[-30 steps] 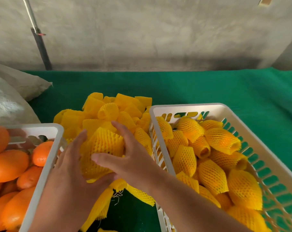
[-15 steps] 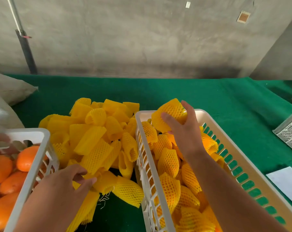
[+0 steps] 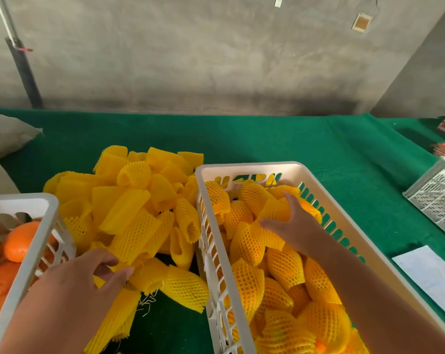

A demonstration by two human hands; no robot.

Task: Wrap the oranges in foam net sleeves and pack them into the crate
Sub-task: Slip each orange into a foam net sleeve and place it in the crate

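Right hand: my right hand (image 3: 291, 223) rests on a wrapped orange (image 3: 275, 210) in the crate (image 3: 249, 167), fingers spread, loosely curved over it.
Left hand: my left hand (image 3: 88, 279) pinches a foam sleeve (image 3: 137, 233) at the pile's 6 o'clock edge.
Key relation: sleeve's long axis runs toward 1 o'clock from my left hand; bare oranges (image 3: 20, 241) lie at its 9 o'clock, nearer that hand.
Materials: sleeves soft yellow mesh tubes; crate rigid white slotted plastic; worktop (image 3: 267, 139) green felt.
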